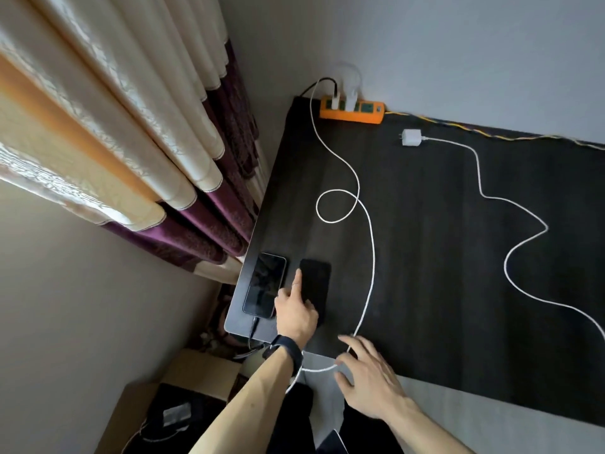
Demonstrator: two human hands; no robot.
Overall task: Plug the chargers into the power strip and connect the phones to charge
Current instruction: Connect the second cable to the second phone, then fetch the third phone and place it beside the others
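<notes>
Fingers point(297, 283) of left hand point(296, 311): index straight along the left edge of the black phone point(317, 283), thumb over its face, rest tucked. Nothing wrapped or pinched, so it reads as steadying the phone for a plug. Right hand point(368, 378) is palm down, fingers spread and loosely bent over the white cable point(371, 257) at the near edge of the desk point(458, 290). They touch it at most, with no clear pinch. The cable's free end drops off the edge under the left forearm; the tip cannot be made out. Likely step: fetch that end and plug it into the black phone. The cable loops back to the orange power strip point(352, 111) at the wall, where two chargers point(335, 101) sit plugged in; which one feeds it is unclear. Second phone point(265, 285) lies just beside, left, with a dark lead in its bottom end. Loose charger point(412, 137) lies unplugged near the strip, its own cable snaking right. Left wrist, wearing a watch point(288, 350), sits over the desk edge; right forearm enters from lower right.
</notes>
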